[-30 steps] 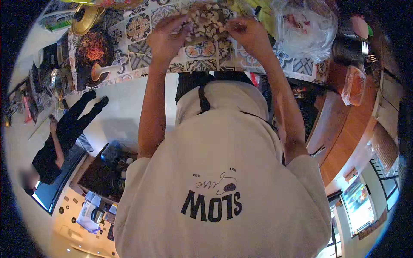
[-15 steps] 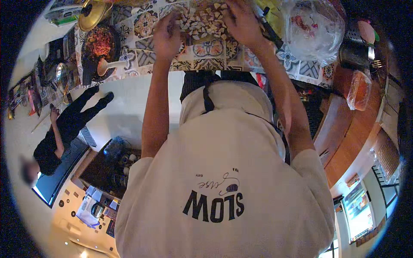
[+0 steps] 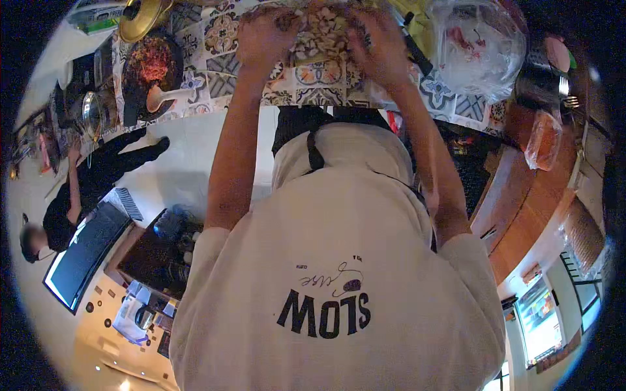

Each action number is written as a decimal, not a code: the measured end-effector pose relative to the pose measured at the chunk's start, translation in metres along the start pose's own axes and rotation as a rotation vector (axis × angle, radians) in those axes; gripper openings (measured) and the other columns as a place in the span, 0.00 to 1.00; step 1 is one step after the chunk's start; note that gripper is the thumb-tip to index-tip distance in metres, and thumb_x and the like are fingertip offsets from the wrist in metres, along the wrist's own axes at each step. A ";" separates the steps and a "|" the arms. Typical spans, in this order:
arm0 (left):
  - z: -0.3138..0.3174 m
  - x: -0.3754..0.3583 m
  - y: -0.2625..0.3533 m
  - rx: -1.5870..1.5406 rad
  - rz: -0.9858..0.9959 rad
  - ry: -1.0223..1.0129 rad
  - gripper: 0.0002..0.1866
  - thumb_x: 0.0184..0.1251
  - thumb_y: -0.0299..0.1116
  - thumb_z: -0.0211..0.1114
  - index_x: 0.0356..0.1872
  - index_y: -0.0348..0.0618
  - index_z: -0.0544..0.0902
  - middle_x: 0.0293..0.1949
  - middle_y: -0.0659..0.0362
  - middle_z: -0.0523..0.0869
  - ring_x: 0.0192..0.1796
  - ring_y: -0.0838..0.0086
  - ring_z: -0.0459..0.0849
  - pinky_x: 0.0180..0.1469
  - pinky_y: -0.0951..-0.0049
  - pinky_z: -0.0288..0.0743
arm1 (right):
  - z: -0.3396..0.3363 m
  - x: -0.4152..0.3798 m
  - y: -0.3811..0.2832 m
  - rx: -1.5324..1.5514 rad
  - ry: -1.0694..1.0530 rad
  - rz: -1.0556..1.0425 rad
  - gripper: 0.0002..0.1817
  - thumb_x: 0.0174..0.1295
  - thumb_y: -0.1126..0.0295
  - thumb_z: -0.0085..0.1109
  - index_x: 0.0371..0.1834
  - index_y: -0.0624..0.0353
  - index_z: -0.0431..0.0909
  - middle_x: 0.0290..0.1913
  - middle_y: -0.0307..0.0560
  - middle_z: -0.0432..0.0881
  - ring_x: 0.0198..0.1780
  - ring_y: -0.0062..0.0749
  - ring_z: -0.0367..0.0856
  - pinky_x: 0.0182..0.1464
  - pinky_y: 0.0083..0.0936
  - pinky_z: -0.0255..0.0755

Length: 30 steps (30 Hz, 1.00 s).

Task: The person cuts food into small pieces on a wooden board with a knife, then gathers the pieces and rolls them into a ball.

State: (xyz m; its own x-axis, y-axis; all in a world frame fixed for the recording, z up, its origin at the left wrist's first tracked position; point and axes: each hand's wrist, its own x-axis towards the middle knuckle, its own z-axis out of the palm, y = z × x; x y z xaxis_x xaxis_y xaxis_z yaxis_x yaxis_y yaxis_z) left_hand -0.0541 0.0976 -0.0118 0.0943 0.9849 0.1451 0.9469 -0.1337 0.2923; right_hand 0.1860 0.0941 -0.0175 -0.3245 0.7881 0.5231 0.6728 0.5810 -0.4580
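Observation:
A pile of chopped pale pieces [image 3: 319, 40], some with dark edges, lies between my hands at the top of the view. My left hand [image 3: 266, 38] is at the pile's left edge, its fingers bent inward and smeared by motion. On the opposite edge, my right hand [image 3: 379, 44] curves around the pieces with thumb and fingers apart, slightly blurred. Both hands touch or nearly touch the pile; fine contact is too blurred to tell. A black-handled utensil [image 3: 418, 57] lies just right of my right hand.
The pattern-tiled counter [image 3: 319, 73] holds a dark pan [image 3: 134, 68] of reddish food with a spoon [image 3: 160, 98], a gold lid [image 3: 140, 19] and a plastic-covered bowl [image 3: 479, 55]. Forks [image 3: 566, 91] stand right. Another person [image 3: 75, 195] is at the left.
Both my hands have moved inward, closing in on the chopped pieces, which are bunched into a narrower pile. The other person has shifted left.

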 end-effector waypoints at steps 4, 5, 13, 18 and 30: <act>-0.015 0.009 0.013 -0.173 -0.042 0.122 0.08 0.60 0.33 0.70 0.36 0.41 0.90 0.26 0.50 0.87 0.25 0.62 0.85 0.36 0.61 0.83 | -0.030 -0.025 0.029 -0.199 -0.141 0.231 0.22 0.63 0.63 0.65 0.60 0.53 0.77 0.52 0.59 0.79 0.56 0.59 0.76 0.58 0.49 0.71; -0.013 0.010 0.010 -0.176 0.022 0.190 0.07 0.60 0.32 0.71 0.34 0.40 0.90 0.25 0.50 0.87 0.24 0.63 0.85 0.33 0.63 0.83 | -0.036 -0.030 0.032 -0.214 -0.148 0.222 0.23 0.62 0.63 0.65 0.60 0.53 0.76 0.52 0.60 0.79 0.56 0.59 0.76 0.58 0.49 0.71; 0.001 0.008 0.009 -0.003 0.219 0.090 0.14 0.64 0.47 0.68 0.42 0.53 0.90 0.37 0.52 0.89 0.38 0.54 0.88 0.47 0.56 0.82 | -0.038 -0.028 0.030 -0.352 -0.155 0.163 0.23 0.59 0.63 0.68 0.58 0.54 0.78 0.53 0.60 0.79 0.56 0.59 0.77 0.57 0.50 0.72; 0.008 -0.002 0.010 0.075 0.089 -0.014 0.14 0.61 0.45 0.70 0.48 0.61 0.89 0.39 0.55 0.90 0.42 0.55 0.87 0.51 0.55 0.80 | -0.035 -0.029 0.002 0.239 -0.594 0.232 0.23 0.57 0.65 0.70 0.56 0.55 0.80 0.50 0.58 0.80 0.55 0.54 0.78 0.57 0.46 0.74; -0.024 -0.015 0.025 -0.534 -0.152 0.167 0.13 0.65 0.36 0.71 0.48 0.47 0.88 0.42 0.53 0.90 0.43 0.66 0.89 0.48 0.65 0.82 | -0.024 -0.060 -0.027 0.103 -0.440 0.193 0.23 0.58 0.71 0.66 0.59 0.57 0.77 0.57 0.58 0.74 0.60 0.56 0.73 0.62 0.44 0.72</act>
State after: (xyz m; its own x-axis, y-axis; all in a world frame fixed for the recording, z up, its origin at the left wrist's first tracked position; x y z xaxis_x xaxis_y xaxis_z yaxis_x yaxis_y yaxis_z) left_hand -0.0391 0.0767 0.0162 -0.1211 0.9725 0.1990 0.6556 -0.0722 0.7517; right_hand 0.2032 0.0263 -0.0190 -0.4656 0.8814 0.0789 0.6862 0.4159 -0.5967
